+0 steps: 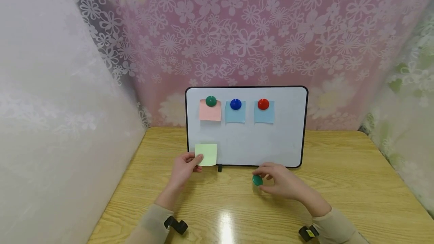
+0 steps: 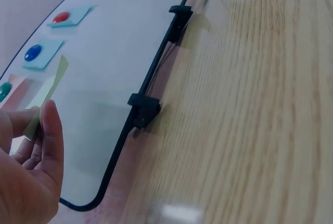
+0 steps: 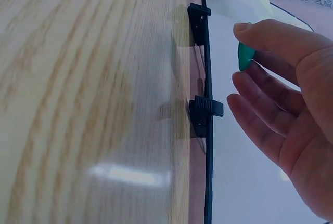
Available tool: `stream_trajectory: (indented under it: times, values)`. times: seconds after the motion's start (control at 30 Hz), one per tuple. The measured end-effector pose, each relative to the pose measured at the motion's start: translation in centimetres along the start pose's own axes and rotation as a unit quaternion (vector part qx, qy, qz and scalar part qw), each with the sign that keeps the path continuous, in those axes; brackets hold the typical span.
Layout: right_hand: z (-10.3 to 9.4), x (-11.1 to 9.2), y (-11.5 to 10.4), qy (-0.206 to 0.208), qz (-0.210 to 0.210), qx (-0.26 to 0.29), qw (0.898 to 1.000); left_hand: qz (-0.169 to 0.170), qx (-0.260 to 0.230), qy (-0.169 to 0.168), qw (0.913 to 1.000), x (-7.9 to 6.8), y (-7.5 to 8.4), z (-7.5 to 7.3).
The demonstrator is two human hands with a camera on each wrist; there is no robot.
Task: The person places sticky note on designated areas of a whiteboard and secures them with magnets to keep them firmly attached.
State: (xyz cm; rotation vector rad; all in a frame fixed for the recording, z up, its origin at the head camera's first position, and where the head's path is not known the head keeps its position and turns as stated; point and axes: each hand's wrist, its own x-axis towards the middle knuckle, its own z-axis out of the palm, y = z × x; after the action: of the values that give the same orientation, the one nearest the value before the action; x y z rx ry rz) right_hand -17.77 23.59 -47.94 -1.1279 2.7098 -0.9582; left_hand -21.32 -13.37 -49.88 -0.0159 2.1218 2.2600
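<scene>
My left hand [image 1: 184,166] pinches a pale green sticky note [image 1: 207,154] between thumb and fingers, in front of the lower left of a whiteboard [image 1: 251,142]. In the left wrist view the note [image 2: 61,73] is seen nearly edge-on, apart from the board. Near the board's bottom edge, my right hand [image 1: 283,182] holds a round green magnet [image 1: 257,180] between thumb and fingers; the right wrist view shows this magnet [image 3: 245,55] from the side. Along the board's top, a pink note [image 1: 210,113] sits under a green magnet [image 1: 211,101].
Two blue notes hang beside the pink one, the first under a blue magnet [image 1: 235,104], the second under a red magnet [image 1: 263,104]. Black clip feet [image 2: 145,108] support the board on the wooden table [image 1: 339,183]. A floral curtain [image 1: 237,29] hangs behind.
</scene>
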Motion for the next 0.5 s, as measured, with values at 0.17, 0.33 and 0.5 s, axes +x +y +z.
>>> stream_trajectory:
  times: [0.17, 0.33, 0.5]
  values:
    - [0.1, 0.1, -0.1, 0.013, -0.002, -0.003, 1.0, -0.003, 0.0, -0.017, 0.9998, 0.0, 0.1, 1.1]
    - [0.1, 0.3, 0.0, 0.027, -0.008, -0.009, 1.0, -0.003, -0.008, -0.029, 0.9995, 0.0, 0.1, 2.3]
    - [0.2, 0.5, 0.3, 0.034, -0.003, -0.015, 0.999, -0.004, -0.005, -0.04, 0.9992, 0.1, -0.2, 3.4]
